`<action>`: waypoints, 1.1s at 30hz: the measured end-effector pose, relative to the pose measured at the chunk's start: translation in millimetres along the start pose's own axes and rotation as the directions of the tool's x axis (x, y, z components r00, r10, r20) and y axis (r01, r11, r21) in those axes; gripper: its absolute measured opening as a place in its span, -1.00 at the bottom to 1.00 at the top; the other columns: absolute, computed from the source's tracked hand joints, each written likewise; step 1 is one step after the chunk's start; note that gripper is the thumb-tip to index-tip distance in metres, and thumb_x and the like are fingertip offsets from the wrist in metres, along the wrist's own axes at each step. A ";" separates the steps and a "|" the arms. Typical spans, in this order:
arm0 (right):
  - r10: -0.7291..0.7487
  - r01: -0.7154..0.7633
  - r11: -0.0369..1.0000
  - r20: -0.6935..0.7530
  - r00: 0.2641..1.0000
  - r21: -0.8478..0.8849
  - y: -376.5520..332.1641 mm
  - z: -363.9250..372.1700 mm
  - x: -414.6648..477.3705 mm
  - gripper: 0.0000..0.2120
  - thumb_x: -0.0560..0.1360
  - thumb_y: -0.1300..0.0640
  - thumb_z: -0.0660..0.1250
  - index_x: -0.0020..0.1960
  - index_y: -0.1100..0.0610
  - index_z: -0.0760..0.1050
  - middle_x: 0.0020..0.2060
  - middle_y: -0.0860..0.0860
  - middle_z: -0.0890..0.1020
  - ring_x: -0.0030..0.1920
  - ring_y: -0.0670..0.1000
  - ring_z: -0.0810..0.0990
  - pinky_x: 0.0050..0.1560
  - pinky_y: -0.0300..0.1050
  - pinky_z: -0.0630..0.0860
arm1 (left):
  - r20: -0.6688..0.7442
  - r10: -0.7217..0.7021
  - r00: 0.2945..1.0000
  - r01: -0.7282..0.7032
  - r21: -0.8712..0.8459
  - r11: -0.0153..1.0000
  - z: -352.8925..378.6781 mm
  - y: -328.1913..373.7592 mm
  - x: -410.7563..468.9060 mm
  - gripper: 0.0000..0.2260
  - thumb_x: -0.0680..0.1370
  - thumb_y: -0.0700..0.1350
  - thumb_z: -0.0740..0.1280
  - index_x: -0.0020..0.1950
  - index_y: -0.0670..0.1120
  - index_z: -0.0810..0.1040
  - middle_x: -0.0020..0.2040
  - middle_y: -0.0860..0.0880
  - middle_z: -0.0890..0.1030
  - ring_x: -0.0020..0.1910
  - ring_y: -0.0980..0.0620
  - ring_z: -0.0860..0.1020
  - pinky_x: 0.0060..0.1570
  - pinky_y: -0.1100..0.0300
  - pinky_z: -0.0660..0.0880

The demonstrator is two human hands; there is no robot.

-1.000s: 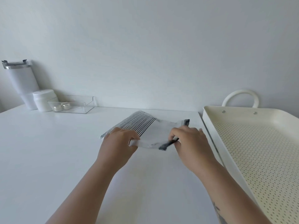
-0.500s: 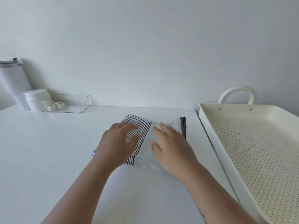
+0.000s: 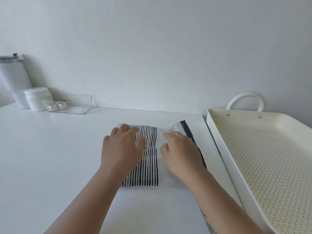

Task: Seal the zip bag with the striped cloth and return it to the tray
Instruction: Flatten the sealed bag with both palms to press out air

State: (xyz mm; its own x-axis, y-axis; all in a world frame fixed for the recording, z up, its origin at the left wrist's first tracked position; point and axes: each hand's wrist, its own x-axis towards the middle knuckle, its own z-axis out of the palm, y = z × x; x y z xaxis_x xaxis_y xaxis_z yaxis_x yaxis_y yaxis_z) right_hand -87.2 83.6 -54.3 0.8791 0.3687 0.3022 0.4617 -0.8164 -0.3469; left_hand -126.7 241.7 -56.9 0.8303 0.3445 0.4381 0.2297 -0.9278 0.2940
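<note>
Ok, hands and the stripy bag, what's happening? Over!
Left hand and right hand flat, open, on the zip bag. Bag on table, not in tray. Nothing between them.

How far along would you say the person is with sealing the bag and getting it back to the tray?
Done: the striped cloth sits inside the zip bag, which lies flat on the table. In hand: the left hand and the right hand press flat on the bag, the right one by the dark zip strip; whether that is fully closed I cannot tell. Left: moving the bag into the tray.
</note>
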 end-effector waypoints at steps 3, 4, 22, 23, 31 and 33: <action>-0.080 0.074 0.993 0.061 0.995 0.090 -13.8 12.1 20.7 -0.52 0.59 0.07 0.02 0.52 0.01 0.16 0.53 0.04 0.22 0.52 0.09 0.13 0.50 0.13 0.08 | 0.084 0.067 0.994 -0.067 -0.008 0.998 11.5 0.7 -0.7 -0.58 0.62 0.07 0.09 0.48 0.06 0.28 0.54 0.06 0.25 0.51 -0.02 0.16 0.40 -0.01 0.17; -0.088 0.080 0.994 0.104 0.991 0.076 -16.0 16.8 28.0 -0.51 0.60 0.05 0.00 0.53 0.00 0.09 0.55 0.03 0.15 0.55 0.09 0.05 0.53 0.14 0.00 | 0.138 0.075 0.988 -0.074 -0.013 0.997 16.4 -0.3 -1.1 -0.56 0.63 0.06 0.07 0.52 0.06 0.21 0.57 0.08 0.17 0.54 -0.01 0.09 0.45 -0.01 0.10; -0.006 0.013 1.000 0.333 0.943 -0.019 8.6 60.6 50.3 -0.47 0.60 -0.06 -0.19 0.56 -0.08 -0.11 0.58 -0.07 -0.09 0.56 -0.01 -0.18 0.53 0.08 -0.25 | 0.311 0.040 0.949 -0.085 0.132 0.988 33.7 -5.0 0.2 -0.53 0.61 0.09 -0.09 0.54 0.14 0.12 0.58 0.15 0.09 0.54 0.03 0.04 0.46 0.02 0.01; -0.005 0.019 0.999 0.335 0.942 -0.037 9.3 61.3 50.1 -0.47 0.60 -0.06 -0.20 0.56 -0.08 -0.11 0.58 -0.07 -0.09 0.56 -0.01 -0.18 0.53 0.08 -0.25 | 0.321 0.039 0.946 -0.088 0.140 0.986 34.0 -4.9 0.4 -0.53 0.61 0.09 -0.09 0.54 0.13 0.13 0.58 0.15 0.10 0.54 0.03 0.04 0.46 0.02 0.01; 0.079 -0.042 0.991 0.303 0.950 -0.124 18.4 63.4 50.7 -0.40 0.53 -0.19 -0.20 0.55 -0.10 -0.12 0.58 -0.04 -0.12 0.56 0.02 -0.18 0.50 0.11 -0.26 | 0.382 0.019 0.924 -0.088 0.164 0.982 35.2 -5.4 0.1 -0.52 0.60 0.11 -0.11 0.54 0.12 0.12 0.58 0.14 0.07 0.55 0.01 -0.03 0.47 -0.04 -0.03; 0.135 -0.091 0.983 0.290 0.947 -0.159 26.0 60.6 52.1 -0.38 0.52 -0.21 -0.21 0.55 -0.10 -0.14 0.58 -0.03 -0.14 0.56 0.04 -0.19 0.50 0.14 -0.27 | 0.396 0.009 0.918 -0.074 0.149 0.986 35.1 -5.9 0.9 -0.51 0.60 0.11 -0.12 0.54 0.12 0.11 0.59 0.15 0.05 0.56 0.02 -0.05 0.48 -0.04 -0.04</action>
State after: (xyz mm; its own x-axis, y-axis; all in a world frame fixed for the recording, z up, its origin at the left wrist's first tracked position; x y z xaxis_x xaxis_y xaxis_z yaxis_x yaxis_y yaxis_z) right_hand -22.2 108.5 -101.3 0.9296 0.3681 -0.0180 0.3547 -0.9068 -0.2277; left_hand -109.5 242.5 -88.1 0.9655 0.2509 0.0692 0.2406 -0.9618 0.1305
